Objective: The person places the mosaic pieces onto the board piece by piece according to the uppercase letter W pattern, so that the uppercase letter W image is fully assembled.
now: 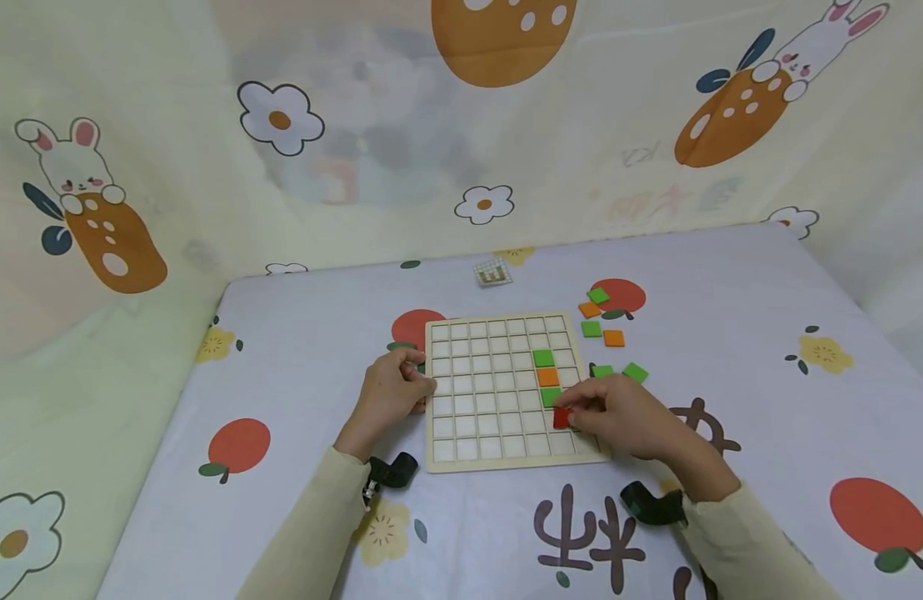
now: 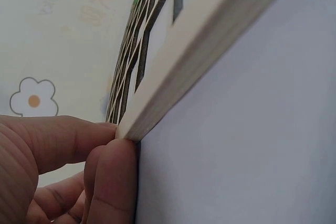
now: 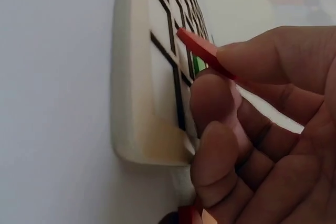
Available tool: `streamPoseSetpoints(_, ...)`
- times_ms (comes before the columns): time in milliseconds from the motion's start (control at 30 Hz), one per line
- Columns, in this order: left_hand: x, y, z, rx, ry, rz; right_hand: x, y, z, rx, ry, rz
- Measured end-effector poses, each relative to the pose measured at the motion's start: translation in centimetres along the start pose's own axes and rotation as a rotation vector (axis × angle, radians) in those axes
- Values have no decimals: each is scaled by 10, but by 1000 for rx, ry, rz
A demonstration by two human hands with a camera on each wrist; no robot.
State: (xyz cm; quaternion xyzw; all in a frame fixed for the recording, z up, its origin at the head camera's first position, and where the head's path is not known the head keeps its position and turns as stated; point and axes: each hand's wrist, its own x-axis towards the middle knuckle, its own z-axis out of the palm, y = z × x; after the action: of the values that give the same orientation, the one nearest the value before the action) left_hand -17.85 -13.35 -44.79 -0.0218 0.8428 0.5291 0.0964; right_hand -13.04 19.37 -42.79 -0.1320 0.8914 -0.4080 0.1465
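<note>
A wooden grid board (image 1: 488, 467) with white square cells lies flat on the table. My left hand (image 1: 390, 387) holds its left edge, the thumb and a finger pinching the rim in the left wrist view. Over the lower right cells, my right hand (image 1: 626, 417) pinches a red square tile (image 3: 197, 45) between thumb and forefinger. The tile is tilted in the right wrist view. Just above it in the same column sit a green tile (image 1: 551, 397), an orange tile (image 1: 547, 377) and another green tile (image 1: 543, 358).
Loose green tiles (image 1: 592, 329) and orange tiles (image 1: 614, 338) lie to the right of the board, some close behind my right hand. A small gridded pattern card (image 1: 493, 272) rests beyond the board's far edge. A printed cloth (image 1: 341, 167) hangs behind the table.
</note>
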Motion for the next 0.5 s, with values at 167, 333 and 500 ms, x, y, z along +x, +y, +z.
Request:
streamPoseSetpoints(167, 0, 0, 0, -5, 2, -2, 3, -3, -1, 33, -16, 16)
streamPoseSetpoints(333, 0, 1, 0, -3, 4, -1, 3, -4, 1, 49, 3, 41)
streamPoseSetpoints(500, 0, 1, 0, 2, 4, -6, 4, -7, 4, 35, 30, 73)
